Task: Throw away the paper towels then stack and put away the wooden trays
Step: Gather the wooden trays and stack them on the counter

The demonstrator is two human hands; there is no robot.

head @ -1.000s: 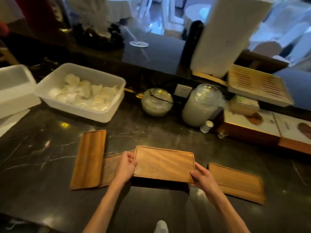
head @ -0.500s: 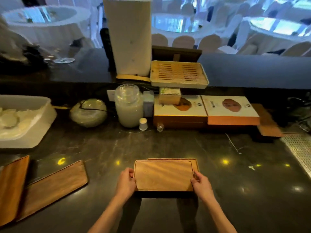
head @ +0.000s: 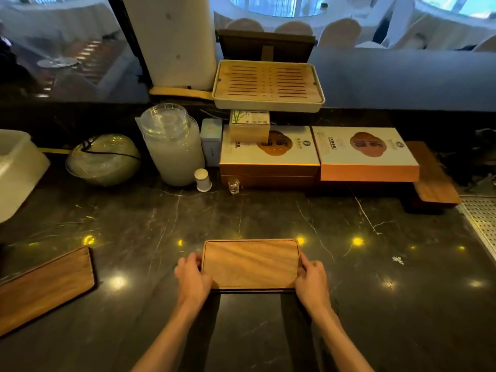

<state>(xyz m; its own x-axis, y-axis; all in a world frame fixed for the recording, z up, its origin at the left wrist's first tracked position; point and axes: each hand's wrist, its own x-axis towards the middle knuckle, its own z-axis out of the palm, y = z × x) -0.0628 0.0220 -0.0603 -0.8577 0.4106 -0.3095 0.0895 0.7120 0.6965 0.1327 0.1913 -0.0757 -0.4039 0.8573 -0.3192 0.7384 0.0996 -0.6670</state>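
Note:
A wooden tray [head: 251,263] lies flat on the dark marble counter straight in front of me, squared on top of a second tray whose dark edge shows only along the near side. My left hand [head: 192,279] grips the stack's left end and my right hand [head: 311,281] grips its right end. Another wooden tray [head: 44,287] lies at an angle at the far left, cut off by the frame edge. More flat wooden boards [head: 432,174] sit at the right under the boxes. No paper towels are in sight.
Along the back stand a white plastic tub [head: 16,170], a round glass bowl [head: 103,158], a tall glass jar [head: 173,146], a small white cup [head: 202,179], a tiny glass [head: 234,186], two gift boxes [head: 319,154] and a slatted tea tray [head: 268,85]. A perforated metal grate [head: 483,224] lies at the right.
I carried the held tray to the right and set it on the tray that lay there; the two now line up. My view swung right, so the left trays slid toward the frame edge.

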